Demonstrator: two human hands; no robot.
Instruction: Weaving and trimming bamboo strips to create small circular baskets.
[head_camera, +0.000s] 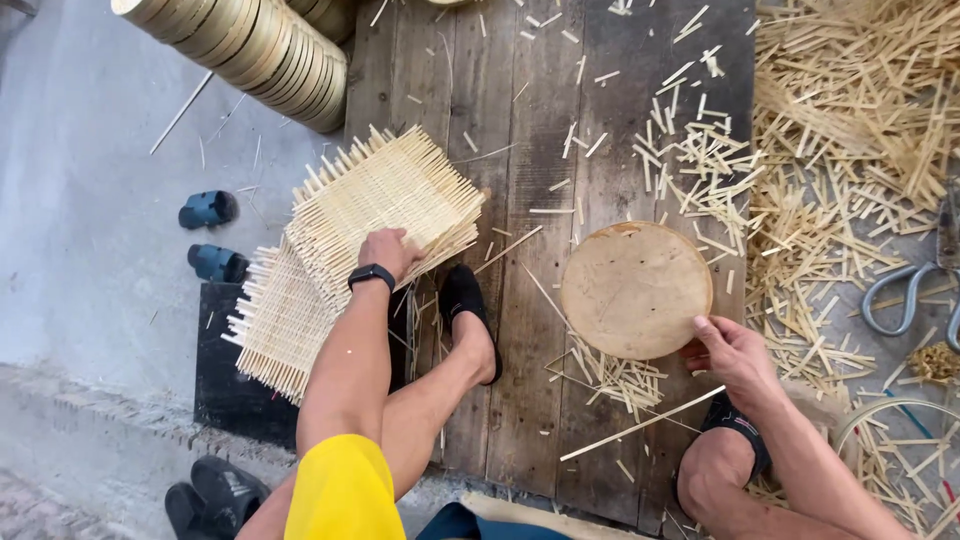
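We logged: left hand (388, 250), fingers curled gripping topmost square woven bamboo mat (385, 205) on a stack; right hand (735, 352) pinching round wooden disc (635, 290) on rough planks (520, 200)

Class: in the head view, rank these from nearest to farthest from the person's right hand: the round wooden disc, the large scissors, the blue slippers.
From the right hand:
1. Round wooden disc, touching the fingers, just left of it.
2. Large scissors, at the right edge.
3. Blue slippers, far left on the grey floor.
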